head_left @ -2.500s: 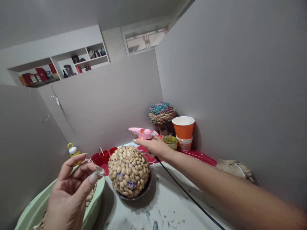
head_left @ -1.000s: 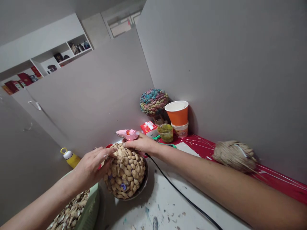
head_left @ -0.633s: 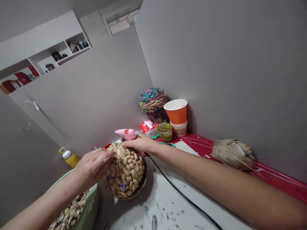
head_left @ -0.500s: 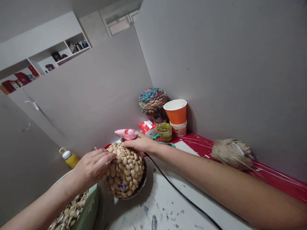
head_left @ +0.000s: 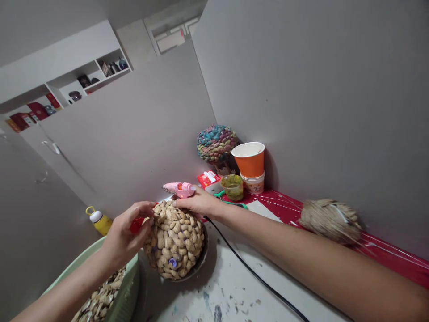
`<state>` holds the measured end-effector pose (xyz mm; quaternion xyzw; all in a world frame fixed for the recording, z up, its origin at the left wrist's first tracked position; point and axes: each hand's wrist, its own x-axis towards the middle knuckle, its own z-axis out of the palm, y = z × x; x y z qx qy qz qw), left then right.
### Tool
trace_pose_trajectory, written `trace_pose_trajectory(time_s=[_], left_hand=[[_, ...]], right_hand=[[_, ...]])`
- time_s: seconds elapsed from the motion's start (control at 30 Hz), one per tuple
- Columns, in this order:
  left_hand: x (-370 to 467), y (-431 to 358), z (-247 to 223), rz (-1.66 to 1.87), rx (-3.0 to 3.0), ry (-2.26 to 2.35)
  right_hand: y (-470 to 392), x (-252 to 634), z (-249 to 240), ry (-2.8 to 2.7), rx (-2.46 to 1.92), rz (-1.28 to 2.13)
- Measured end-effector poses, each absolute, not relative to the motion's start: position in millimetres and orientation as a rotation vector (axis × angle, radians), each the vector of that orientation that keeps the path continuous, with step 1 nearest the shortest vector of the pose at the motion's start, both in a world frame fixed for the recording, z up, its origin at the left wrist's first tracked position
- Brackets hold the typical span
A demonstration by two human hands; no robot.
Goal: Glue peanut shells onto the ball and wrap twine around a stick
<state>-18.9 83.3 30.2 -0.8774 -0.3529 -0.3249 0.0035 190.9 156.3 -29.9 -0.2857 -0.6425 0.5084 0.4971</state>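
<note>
A ball covered in peanuts [head_left: 174,237] sits in a dark-rimmed bowl [head_left: 205,255], with small purple patches showing between the shells. My right hand [head_left: 197,201] is closed around a pink hot glue gun [head_left: 181,188] behind the ball, its nozzle pointing left; my thumb lies by the ball's top. My left hand [head_left: 129,226] is at the ball's upper left, thumb and fingers apart, with the fingertips close to the shells. Through that gap a red thing [head_left: 136,225] shows, mostly hidden. I see no peanut in the left hand.
A green basin [head_left: 132,273] of loose peanuts stands at lower left, near a yellow bottle [head_left: 100,222]. The black cord [head_left: 248,268] crosses the white board. Behind stand a colourful peanut tree [head_left: 216,144], orange cup [head_left: 250,162], green-yellow tub [head_left: 233,187] and twine roll [head_left: 330,220].
My left hand has lifted off the peanut ball's top left, and its thumb and fingers have spread. My right hand still holds the glue gun. The whole view has shifted slightly.
</note>
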Motion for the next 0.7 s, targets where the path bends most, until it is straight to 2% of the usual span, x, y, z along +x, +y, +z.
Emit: trace_pose_trajectory(time_s=[0.2,0.33,0.5,0.7], left_hand=[[-14.1,81.5,24.3,-1.258,-2.552,-1.707],[-6.5,78.4,18.5,-1.469,-2.62,-2.038],[1.4,78.0,14.6,-1.673,-2.524,-2.272],[4.7,84.7,12.5,-1.712,-2.532,-2.348]], right_hand=[[156.1,189.6,-30.2,-1.519,-0.679,1.249],[155.7,189.0,-31.3,-1.521,-0.685,1.253],[158.1,187.8,-33.1,-1.527,-0.667,1.23],[159.7,187.8,-34.9,-1.555,-0.691,1.193]])
